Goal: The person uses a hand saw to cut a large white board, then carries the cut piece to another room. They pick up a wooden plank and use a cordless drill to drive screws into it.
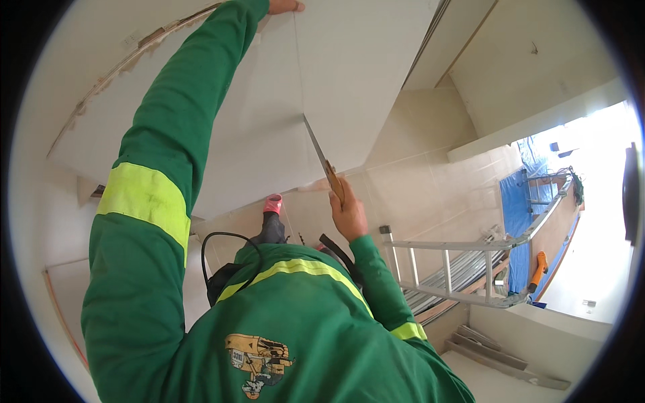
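on the far left, a pale wall (37, 174) is curving up. next to it, a long green sleeve (168, 114) with a yellow band is going up and hiding part of the big white board (262, 134). near the belly, a black cord (233, 234) is making a loop. a pink shoe (273, 201) is poking out below the board's edge. at the very top, the left hand (285, 6) is touching the board beside a thin line. the picture's edge is cutting this hand off, so i cannot tell how wide it is opening or if it is pinching.

the saw (317, 147) is slanting up and left, and its tip is meeting the board at the low end of that line. the right hand (350, 217) is holding the saw's wooden handle, with its fingers wrapping around it.

farther right, the tile floor (410, 191) is showing. a metal ladder (447, 270) is taking up a lot of room, and its rungs are partly hiding a pile of long metal strips (430, 301). below, some gray planks (507, 363) are lying together. a blue sheet (515, 201) is spreading behind the ladder. an orange thing (538, 271) is sitting near the ladder's end.
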`<action>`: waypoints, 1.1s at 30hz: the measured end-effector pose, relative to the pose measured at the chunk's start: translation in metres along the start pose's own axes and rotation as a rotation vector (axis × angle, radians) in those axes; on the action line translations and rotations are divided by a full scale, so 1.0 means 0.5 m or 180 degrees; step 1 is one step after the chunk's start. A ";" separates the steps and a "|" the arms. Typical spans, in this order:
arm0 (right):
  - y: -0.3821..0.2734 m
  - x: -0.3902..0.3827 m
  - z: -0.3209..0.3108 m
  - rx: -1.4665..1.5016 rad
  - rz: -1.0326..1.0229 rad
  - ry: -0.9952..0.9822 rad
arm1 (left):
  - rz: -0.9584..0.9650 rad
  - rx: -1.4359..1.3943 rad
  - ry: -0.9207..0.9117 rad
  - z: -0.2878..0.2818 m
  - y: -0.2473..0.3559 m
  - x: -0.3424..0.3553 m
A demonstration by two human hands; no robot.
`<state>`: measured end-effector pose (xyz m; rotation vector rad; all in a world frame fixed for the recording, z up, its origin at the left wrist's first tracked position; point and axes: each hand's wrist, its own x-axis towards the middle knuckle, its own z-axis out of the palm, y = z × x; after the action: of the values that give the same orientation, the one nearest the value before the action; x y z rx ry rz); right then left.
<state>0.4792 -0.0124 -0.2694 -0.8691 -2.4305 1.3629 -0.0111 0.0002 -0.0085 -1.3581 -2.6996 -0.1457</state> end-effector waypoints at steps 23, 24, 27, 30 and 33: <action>-0.025 -0.189 -0.100 0.0134 0.0300 -0.0089 | 0.0038 0.0005 -0.0276 -0.009 0.003 0.002; -0.024 -0.196 -0.103 0.0057 0.0138 -0.0011 | 0.0004 0.0039 -0.0244 -0.006 -0.001 0.000; 0.029 -0.119 -0.041 -0.0010 0.0054 0.0231 | 0.0083 -0.0133 -0.0456 -0.030 0.067 0.007; 0.050 0.014 0.040 -0.0007 -0.0082 0.0097 | 0.0195 -0.0347 -0.0045 0.041 -0.043 0.050; 0.061 0.047 0.051 -0.0028 -0.0008 0.0114 | 0.0341 -0.0537 0.0104 0.105 -0.072 0.104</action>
<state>0.4606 -0.0041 -0.3109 -0.8846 -2.4119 1.3251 -0.0742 0.0272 -0.0538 -1.5273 -2.6313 -0.3902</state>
